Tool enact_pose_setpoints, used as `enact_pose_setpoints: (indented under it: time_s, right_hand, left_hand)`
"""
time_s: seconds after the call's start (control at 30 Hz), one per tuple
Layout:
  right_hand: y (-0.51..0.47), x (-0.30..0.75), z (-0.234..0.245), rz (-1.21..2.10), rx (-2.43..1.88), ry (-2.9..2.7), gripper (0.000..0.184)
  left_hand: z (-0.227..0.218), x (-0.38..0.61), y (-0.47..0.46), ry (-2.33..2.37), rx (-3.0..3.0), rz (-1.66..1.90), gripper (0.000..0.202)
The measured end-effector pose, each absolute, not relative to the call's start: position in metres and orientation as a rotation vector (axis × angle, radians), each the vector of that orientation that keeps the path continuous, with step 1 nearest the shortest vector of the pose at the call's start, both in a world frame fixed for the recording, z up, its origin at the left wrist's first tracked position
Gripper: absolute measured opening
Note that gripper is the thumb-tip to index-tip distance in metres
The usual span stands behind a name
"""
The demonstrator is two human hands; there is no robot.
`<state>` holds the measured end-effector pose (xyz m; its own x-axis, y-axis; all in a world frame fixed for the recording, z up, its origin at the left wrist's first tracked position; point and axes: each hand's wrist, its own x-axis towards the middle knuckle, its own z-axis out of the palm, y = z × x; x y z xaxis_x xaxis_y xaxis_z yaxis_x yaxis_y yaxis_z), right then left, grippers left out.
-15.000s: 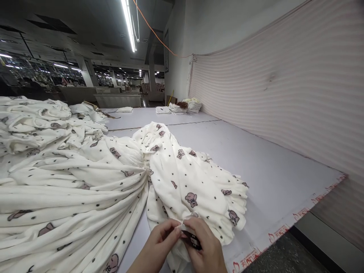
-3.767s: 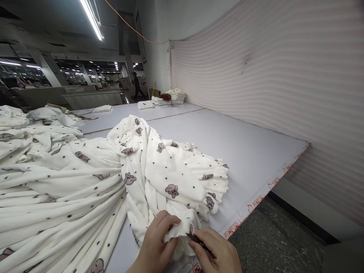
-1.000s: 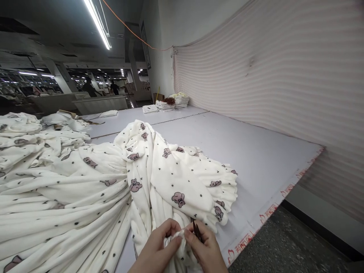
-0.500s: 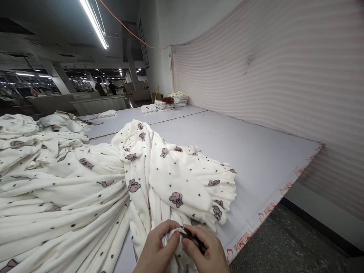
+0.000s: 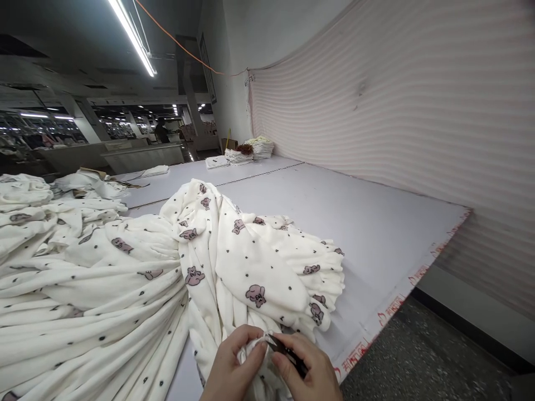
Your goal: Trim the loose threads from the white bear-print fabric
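Note:
A white fleecy garment (image 5: 267,262) with purple bear prints and small dark marks lies bunched on the table, one ruffled edge spread to the right. At its near end, my left hand (image 5: 236,362) pinches a fold of the white fabric between thumb and fingers. Close beside it, my right hand (image 5: 307,365) is closed around black thread snips (image 5: 295,359). The snips' tip points up and left, right at the pinched fabric. Whether the blades touch the cloth is too small to tell.
More of the printed white fabric (image 5: 83,295) is heaped on the left. Folded white stacks (image 5: 238,156) stand at the table's (image 5: 376,223) far end. A striped pinkish sheet (image 5: 376,111) hangs along the right side. A person (image 5: 161,131) is far off in the background.
The view has shifted slightly. Both hands stay at the same spot on the fabric, and the snips have hardly moved.

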<state>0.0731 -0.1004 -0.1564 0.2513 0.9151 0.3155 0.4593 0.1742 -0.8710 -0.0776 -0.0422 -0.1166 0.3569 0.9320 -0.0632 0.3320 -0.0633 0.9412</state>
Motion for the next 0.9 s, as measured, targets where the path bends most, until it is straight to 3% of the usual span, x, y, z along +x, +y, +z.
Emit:
enact_pose_setpoints:
  time_s: [0.5, 0.6, 0.7, 0.83, 0.9]
  right_hand:
    - [-0.1, 0.082, -0.163, 0.493, -1.5, -1.359, 0.024]
    - [-0.098, 0.097, -0.177, 0.225, -1.757, -1.446, 0.036]
    - [-0.09, 0.112, -0.184, -0.04, -2.043, -1.623, 0.035]
    - [-0.079, 0.134, -0.171, 0.207, -1.889, -1.509, 0.019]
    - [-0.08, 0.142, -0.164, 0.392, -1.765, -1.361, 0.022]
  left_hand:
    - [-0.11, -0.078, -0.04, 1.101, 1.693, 0.654, 0.03]
    - [-0.101, -0.091, -0.031, 1.206, 1.796, 0.748, 0.027]
    - [-0.091, -0.108, -0.018, 1.178, 1.682, 0.99, 0.028]
    - [-0.081, -0.135, -0.003, 1.042, 1.222, 1.056, 0.037]
    - [-0.08, -0.147, 0.002, 1.112, 1.31, 1.013, 0.035]
